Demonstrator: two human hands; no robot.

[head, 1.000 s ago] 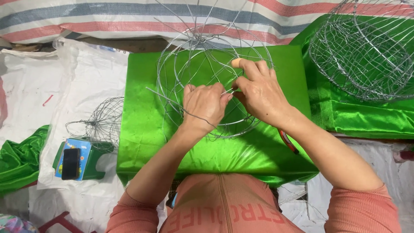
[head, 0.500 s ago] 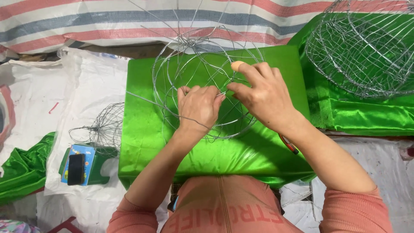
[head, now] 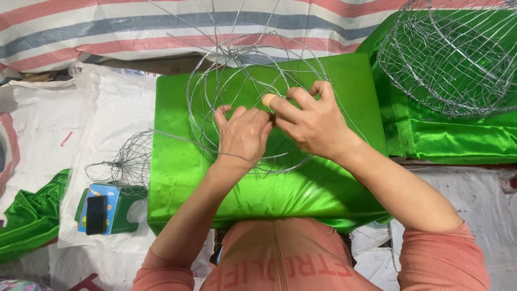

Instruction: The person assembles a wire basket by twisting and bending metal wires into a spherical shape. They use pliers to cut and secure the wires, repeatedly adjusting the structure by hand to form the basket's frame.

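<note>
A round frame of thin silver wire (head: 253, 70) rests on a shiny green cloth (head: 177, 161) spread over a low block in front of me. Loose wire ends stick up from its far side. My left hand (head: 242, 134) lies on the frame's middle with the fingers curled around a wire. My right hand (head: 312, 124) sits just to the right of it and pinches the same wires; its forefinger wears a tan bandage. Both hands touch each other over the frame's centre.
A larger wire basket frame (head: 452, 59) lies on green cloth at the upper right. A small wire frame (head: 126, 161) lies on white sacking at the left, beside a dark phone (head: 97, 214) on a blue box. A striped tarp (head: 107, 32) covers the back.
My hands have shifted slightly on the wire frame, the right forefinger now pressed toward the left hand. The view has moved a little to the left.
</note>
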